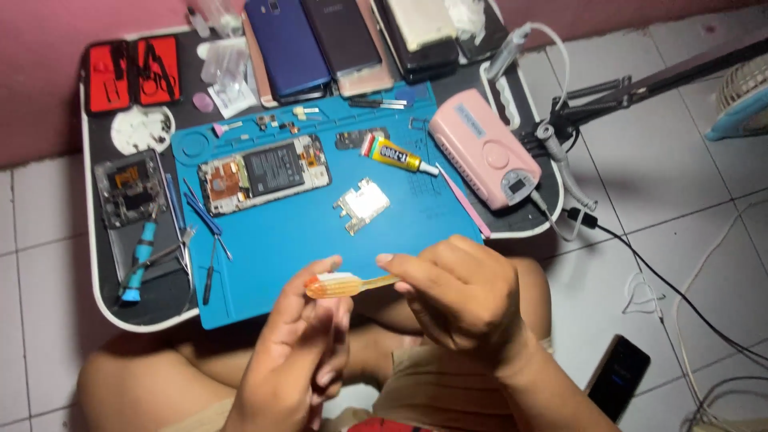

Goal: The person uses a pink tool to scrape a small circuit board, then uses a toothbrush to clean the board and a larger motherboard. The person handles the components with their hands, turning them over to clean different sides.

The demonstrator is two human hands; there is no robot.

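Both forearms bare, no sleeves, watch or rings visible. Left hand (292, 364) and right hand (460, 300) ungloved, nails short. Tan shorts (448, 392) worn; knees bare. Red garment edge (384, 426) at bottom frame.

Opened phone (264, 174) left of glue tube (398, 155)

A small black table with a white rim (94, 272) stands on the pale tiled floor (688, 168) in front of my knees. On it lie a blue rubber work mat (320, 240), a red-lined open tool case (132, 74), a pink box-shaped machine (480, 148) and a row of phones (320, 40) along the far edge. A dark phone (618, 376) rests on the floor tiles to my right.
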